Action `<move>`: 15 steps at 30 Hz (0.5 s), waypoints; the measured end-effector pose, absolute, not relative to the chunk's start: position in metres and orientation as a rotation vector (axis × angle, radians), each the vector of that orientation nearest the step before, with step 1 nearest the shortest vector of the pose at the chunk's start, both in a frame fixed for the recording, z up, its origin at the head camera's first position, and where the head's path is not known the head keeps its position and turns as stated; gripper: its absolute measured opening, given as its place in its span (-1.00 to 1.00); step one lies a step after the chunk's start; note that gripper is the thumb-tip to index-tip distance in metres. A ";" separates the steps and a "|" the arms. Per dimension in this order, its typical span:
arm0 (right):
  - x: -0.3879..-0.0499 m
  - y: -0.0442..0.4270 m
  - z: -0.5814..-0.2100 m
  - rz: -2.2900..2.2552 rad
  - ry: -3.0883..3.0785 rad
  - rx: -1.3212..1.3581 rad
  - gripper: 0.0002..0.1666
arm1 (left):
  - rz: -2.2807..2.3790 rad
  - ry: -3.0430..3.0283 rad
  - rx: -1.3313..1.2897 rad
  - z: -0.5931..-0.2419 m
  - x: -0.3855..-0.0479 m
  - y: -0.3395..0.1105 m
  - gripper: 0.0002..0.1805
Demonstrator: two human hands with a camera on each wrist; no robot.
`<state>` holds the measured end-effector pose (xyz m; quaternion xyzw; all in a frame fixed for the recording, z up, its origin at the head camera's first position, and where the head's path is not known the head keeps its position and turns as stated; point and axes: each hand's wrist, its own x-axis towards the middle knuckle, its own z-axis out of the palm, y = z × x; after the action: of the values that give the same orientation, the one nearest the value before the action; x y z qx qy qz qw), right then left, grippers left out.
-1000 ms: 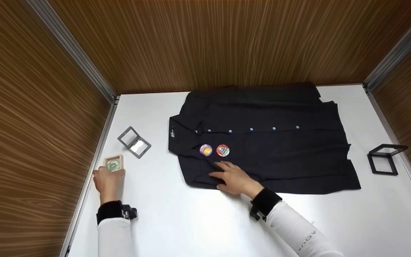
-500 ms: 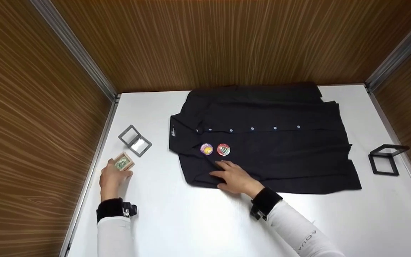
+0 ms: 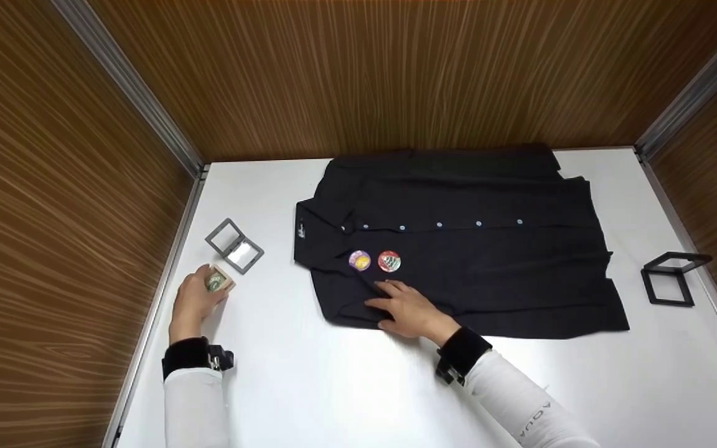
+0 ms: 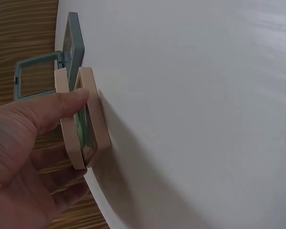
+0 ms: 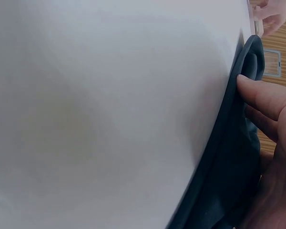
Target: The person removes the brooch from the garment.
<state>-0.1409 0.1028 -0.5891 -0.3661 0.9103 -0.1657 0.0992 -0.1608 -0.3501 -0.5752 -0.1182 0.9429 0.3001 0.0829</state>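
Observation:
In the head view my left hand [image 3: 193, 302] grips a small light-wood-coloured case [image 3: 224, 281] with a green round piece inside. The left wrist view shows the two halves of this case [image 4: 101, 125] standing close together in a narrow V. My thumb lies across their upper edges, and the green piece [image 4: 82, 125] shows between them. My right hand [image 3: 411, 311] rests with spread fingers on the near side of a dark button-up shirt [image 3: 489, 267]. On the shirt's chest sit a purple-and-yellow badge [image 3: 360, 261] and a red badge [image 3: 389, 261].
Just beyond the left hand, a grey hinged frame [image 3: 234, 246] lies unfolded on the white table [image 3: 309, 386]. A black hinged frame [image 3: 670, 280] stands part-raised at the far right. Wood-grain panels [image 3: 396, 81] wall in the back and sides.
My left hand has turned the case and moved it slightly right and away from me, tipping it so less of the green piece shows. The right hand and the shirt have stayed still.

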 end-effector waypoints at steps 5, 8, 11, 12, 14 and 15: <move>-0.141 0.103 -0.589 -0.491 2.689 -1.087 -0.44 | 0.826 2.882 -0.332 -0.576 -0.161 -0.350 -0.26; -0.141 0.103 -0.589 -0.489 2.689 -1.088 -0.44 | 0.773 2.911 -0.327 -0.577 -0.161 -0.351 -0.28; -0.141 0.103 -0.589 -0.497 2.688 -1.091 -0.44 | 0.728 2.914 -0.325 -0.577 -0.161 -0.350 -0.30; -0.141 0.103 -0.589 -0.501 2.689 -1.094 -0.44 | 0.712 2.913 -0.323 -0.577 -0.161 -0.349 -0.31; -0.141 0.103 -0.590 -0.504 2.689 -1.093 -0.44 | 0.680 2.913 -0.320 -0.577 -0.161 -0.349 -0.34; -0.141 0.103 -0.590 -0.508 2.690 -1.093 -0.44 | 0.662 2.916 -0.317 -0.576 -0.161 -0.348 -0.35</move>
<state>-0.1410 0.1034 -0.5903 -0.3690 0.9083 -0.1715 0.0970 -0.1608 -0.3482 -0.5764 -0.1052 0.9676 0.2197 0.0670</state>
